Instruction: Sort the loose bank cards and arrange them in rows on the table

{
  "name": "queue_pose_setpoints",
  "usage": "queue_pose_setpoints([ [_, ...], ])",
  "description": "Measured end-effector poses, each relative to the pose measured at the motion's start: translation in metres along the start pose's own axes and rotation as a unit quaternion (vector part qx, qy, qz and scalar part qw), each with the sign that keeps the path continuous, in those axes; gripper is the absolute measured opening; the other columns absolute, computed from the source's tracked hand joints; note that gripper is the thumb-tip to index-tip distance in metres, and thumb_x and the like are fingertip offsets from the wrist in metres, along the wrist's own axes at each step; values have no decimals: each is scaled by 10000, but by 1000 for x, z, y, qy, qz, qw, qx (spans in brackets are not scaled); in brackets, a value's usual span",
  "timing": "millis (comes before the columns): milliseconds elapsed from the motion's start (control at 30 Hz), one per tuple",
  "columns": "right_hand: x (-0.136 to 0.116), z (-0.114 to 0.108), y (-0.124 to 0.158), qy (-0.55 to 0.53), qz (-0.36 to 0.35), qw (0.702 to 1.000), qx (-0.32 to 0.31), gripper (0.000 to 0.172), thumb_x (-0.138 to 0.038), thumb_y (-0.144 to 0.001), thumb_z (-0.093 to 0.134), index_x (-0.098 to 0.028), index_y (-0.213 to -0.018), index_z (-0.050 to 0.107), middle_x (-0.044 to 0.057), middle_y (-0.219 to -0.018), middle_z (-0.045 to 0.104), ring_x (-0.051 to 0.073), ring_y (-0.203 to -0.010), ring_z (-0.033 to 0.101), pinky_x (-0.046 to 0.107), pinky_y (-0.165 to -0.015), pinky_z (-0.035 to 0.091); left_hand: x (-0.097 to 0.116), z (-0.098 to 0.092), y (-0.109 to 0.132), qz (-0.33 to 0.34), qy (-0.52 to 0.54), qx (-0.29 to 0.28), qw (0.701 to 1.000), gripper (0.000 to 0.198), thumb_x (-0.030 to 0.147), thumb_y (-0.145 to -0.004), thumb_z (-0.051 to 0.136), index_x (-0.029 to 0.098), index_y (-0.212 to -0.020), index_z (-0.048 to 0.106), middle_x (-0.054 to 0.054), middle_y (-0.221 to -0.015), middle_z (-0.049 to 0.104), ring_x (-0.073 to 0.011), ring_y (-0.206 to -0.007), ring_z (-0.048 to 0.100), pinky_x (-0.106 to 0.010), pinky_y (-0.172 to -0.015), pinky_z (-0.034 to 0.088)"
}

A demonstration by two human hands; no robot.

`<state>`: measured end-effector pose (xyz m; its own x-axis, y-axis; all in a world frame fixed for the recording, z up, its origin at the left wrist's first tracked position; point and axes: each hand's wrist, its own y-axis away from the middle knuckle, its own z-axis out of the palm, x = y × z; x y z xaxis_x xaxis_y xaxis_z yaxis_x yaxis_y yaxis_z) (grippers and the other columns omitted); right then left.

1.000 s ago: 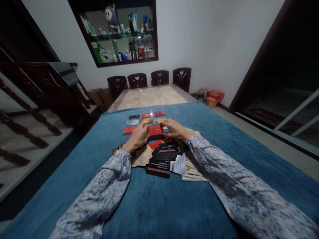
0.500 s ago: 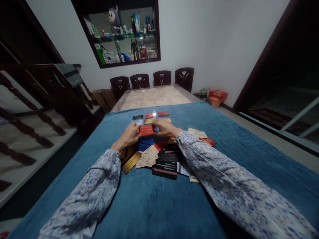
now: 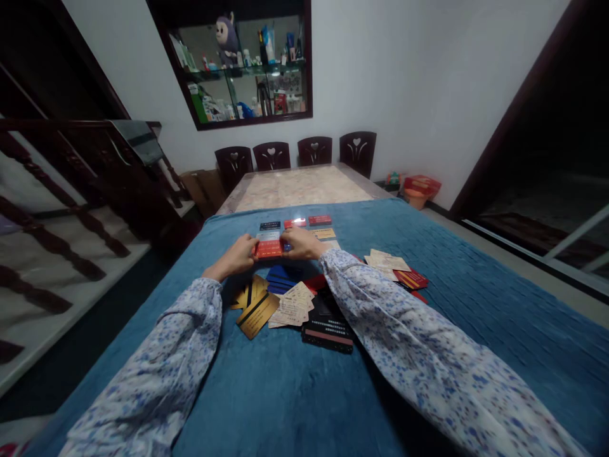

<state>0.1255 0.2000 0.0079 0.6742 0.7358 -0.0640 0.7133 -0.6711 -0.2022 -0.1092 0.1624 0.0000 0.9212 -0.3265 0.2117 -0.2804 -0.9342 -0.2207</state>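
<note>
Both hands hold one red card (image 3: pixel 269 248) by its short ends, low over the blue cloth (image 3: pixel 295 393). My left hand (image 3: pixel 236 256) pinches the left end and my right hand (image 3: pixel 301 243) the right end. Just beyond the card lie rows of cards: a dark one (image 3: pixel 269 225), a red one (image 3: pixel 295 223), another red one (image 3: pixel 320 219) and a tan one (image 3: pixel 325 233). Nearer to me is a loose pile of blue, gold, cream and black cards (image 3: pixel 291 306).
More cream and red cards (image 3: pixel 396 269) lie to the right of my right sleeve. A marble table top (image 3: pixel 297 186) with several dark chairs (image 3: pixel 314 150) stands beyond the cloth. A wooden stair rail (image 3: pixel 71 190) runs along the left. A wall shelf (image 3: pixel 247 63) holds bottles.
Both hands have carried the red card forward and to the left, and lower toward the cloth beside the rows. The view has shifted, showing more of the card pile.
</note>
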Motion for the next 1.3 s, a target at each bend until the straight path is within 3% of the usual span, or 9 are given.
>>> queue_pose_setpoints([
  [367, -9, 5, -24, 3, 21, 999, -29, 376, -413, -831, 758, -171, -1118, 780, 172, -1178, 727, 343, -1125, 642, 360, -822, 521, -19, 2, -9, -22, -15, -37, 999, 356, 148, -655, 637, 194, -996, 727, -88, -998, 665, -268, -926, 670, -334, -867, 568],
  [667, -3, 15, -34, -2, 28, 999, -41, 347, -384, -792, 786, -173, -1066, 799, 181, -1192, 731, 351, -1134, 640, 354, -835, 526, -18, 4, -16, -17, -14, -59, 998, 334, 156, -617, 628, 193, -927, 748, -84, -964, 721, -275, -930, 692, -317, -857, 562],
  [900, -4, 12, -36, 4, 25, 996, -86, 361, -406, -828, 726, -175, -1096, 797, 156, -1209, 748, 353, -1189, 634, 349, -889, 530, -12, -3, -19, -20, -31, -133, 990, 343, 191, -644, 576, 171, -938, 751, -76, -965, 753, -271, -914, 698, -313, -841, 550],
  [1300, -2, 17, -42, 5, 19, 995, -96, 363, -388, -832, 711, -174, -1108, 808, 159, -1177, 767, 327, -1153, 674, 307, -860, 525, -17, -3, -21, -21, 10, -151, 988, 294, 290, -608, 573, 179, -845, 705, -45, -839, 732, -264, -840, 672, -302, -747, 545],
])
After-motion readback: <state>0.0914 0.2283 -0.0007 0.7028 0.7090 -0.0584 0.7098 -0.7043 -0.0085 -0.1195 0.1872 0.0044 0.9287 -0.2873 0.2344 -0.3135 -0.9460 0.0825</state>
